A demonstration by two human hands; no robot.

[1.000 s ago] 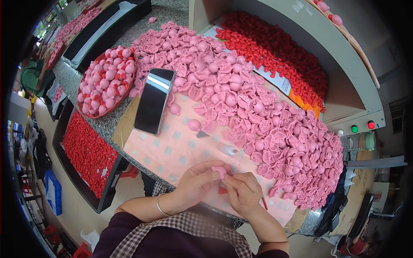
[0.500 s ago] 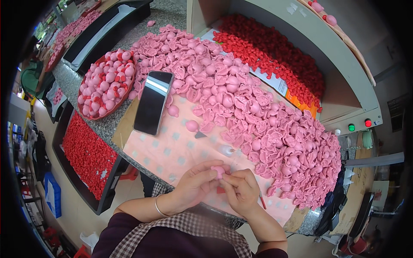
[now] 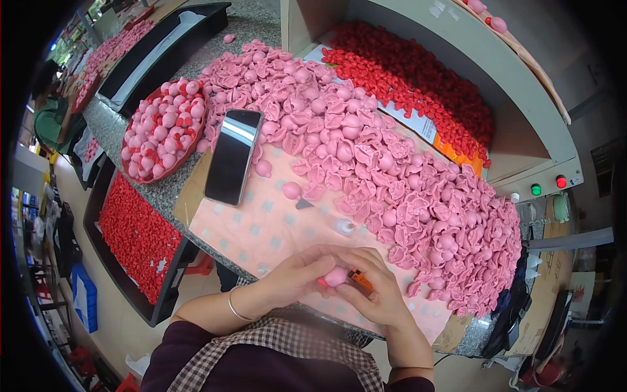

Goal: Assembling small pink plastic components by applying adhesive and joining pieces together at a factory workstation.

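Two hands meet low over the pink dotted cloth (image 3: pixel 261 228), close to the body, and between them sits one small pink rubbery piece (image 3: pixel 337 277). The left hand (image 3: pixel 297 277) comes in from the left with its fingertips curled round that piece, pinching it; a thin bangle (image 3: pixel 235 307) shows on that wrist. The right hand (image 3: pixel 379 294) closes in from the right and grips a small orange-handled tool (image 3: pixel 360 280), its tip pointing left toward the piece — so the piece lies just to the left of the right fingers and right at the tips of the left ones. Both hands are at it, the left being the one that actually holds it. Which way its long axis runs I cannot tell; the fingers cover too much of it.

Beyond the hands a great heap of pink pieces (image 3: pixel 392 170) sprawls across the cloth and the speckled stone worktop (image 3: pixel 163 193). A dark phone (image 3: pixel 233 157) lies flat at the heap's left edge, with a few loose pieces near it (one pale, almost whitish). Further left stands a red bowl (image 3: pixel 192 144) full of rounded pink pieces, and below the counter edge a black tray of red pieces (image 3: pixel 134 235). More red pieces (image 3: pixel 418 85) fill the shelf at the back — well apart from the hands.
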